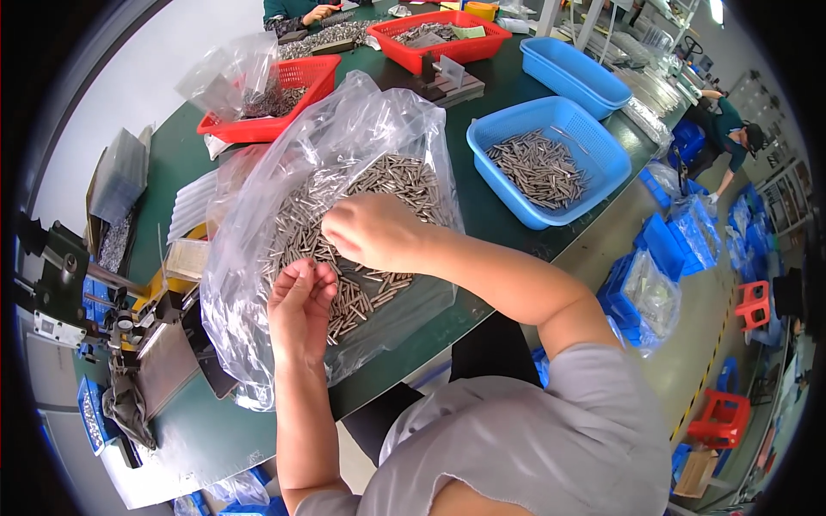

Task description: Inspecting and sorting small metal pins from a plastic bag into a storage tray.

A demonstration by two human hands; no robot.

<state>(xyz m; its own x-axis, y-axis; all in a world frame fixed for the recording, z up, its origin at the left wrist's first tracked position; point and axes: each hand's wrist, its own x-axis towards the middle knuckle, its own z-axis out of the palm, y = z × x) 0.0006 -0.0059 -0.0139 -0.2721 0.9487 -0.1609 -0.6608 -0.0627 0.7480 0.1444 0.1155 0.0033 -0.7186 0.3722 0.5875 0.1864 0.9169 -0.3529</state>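
A large clear plastic bag (243, 318) lies spread on the green bench, with a heap of small metal pins (397, 179) on it. Over the near left part of the heap is my left hand (301, 297), palm up, its thumb and fingertips pinched together. My right hand (376, 230) hovers just beyond it, knuckles up and fingers curled in, the fingertips hidden from me. Whatever either hand holds is too small or too covered to make out. To the right stands a blue plastic basket (490, 176) containing more of the same kind of pins.
Another blue basket (575, 70) sits behind the first. Red baskets (323, 84) with parts and bags line the far side. A bench-top machine (73, 275) stands at the left. A person (731, 138) bends over by the bench's right side; another person's hand (320, 15) shows at the far end.
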